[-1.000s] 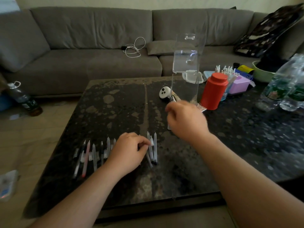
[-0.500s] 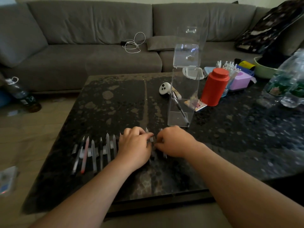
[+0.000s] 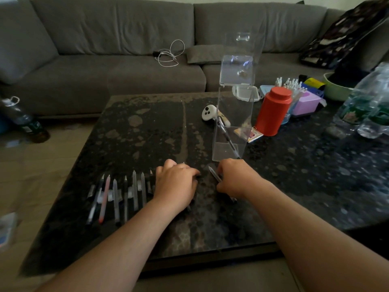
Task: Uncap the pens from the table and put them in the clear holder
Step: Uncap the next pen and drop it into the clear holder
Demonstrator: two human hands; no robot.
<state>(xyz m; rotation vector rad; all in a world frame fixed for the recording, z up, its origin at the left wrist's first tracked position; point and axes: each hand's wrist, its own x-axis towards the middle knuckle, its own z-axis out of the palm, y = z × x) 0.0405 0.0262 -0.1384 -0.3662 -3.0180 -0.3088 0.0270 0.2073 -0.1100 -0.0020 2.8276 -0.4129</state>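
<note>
A row of several pens (image 3: 117, 197) lies on the dark stone table (image 3: 147, 133) near its front left. My left hand (image 3: 176, 184) rests palm down at the right end of that row, fingers curled; what is under it is hidden. My right hand (image 3: 237, 178) grips a clear-barrelled pen (image 3: 214, 174), tip pointing away to the left. The hands are a small gap apart. Just beyond my right hand stands the tall clear holder (image 3: 242, 106), with one dark pen (image 3: 228, 140) leaning inside it.
A white controller (image 3: 208, 112) and a red canister (image 3: 273, 111) flank the holder. A purple box (image 3: 305, 103), a green bowl (image 3: 334, 91) and water bottles (image 3: 368, 106) crowd the table's right back. A grey sofa (image 3: 126, 66) runs behind; a bottle (image 3: 23, 121) stands on the floor left.
My right hand came back from the holder to the row and met the left hand. The hands have now drawn apart, the right one carrying a pen to the right.
</note>
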